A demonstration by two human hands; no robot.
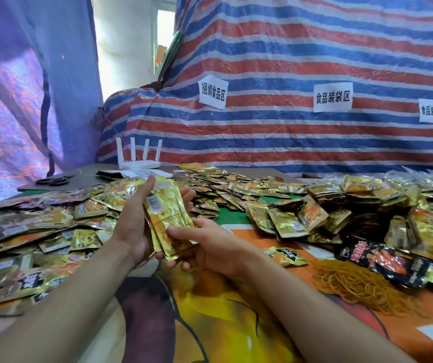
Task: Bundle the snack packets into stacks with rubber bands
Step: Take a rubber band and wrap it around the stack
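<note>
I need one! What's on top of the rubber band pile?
A black snack packet covers the far edge of the rubber band pile; bands beneath it are hidden.

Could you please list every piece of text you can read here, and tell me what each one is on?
"捆绑食品区": the left paper sign on the striped tarp.
"食品装袋区": the middle paper sign.
The right paper sign: too blurred to read.
The gold snack packets and the black packet: print too small or blurred.
</note>
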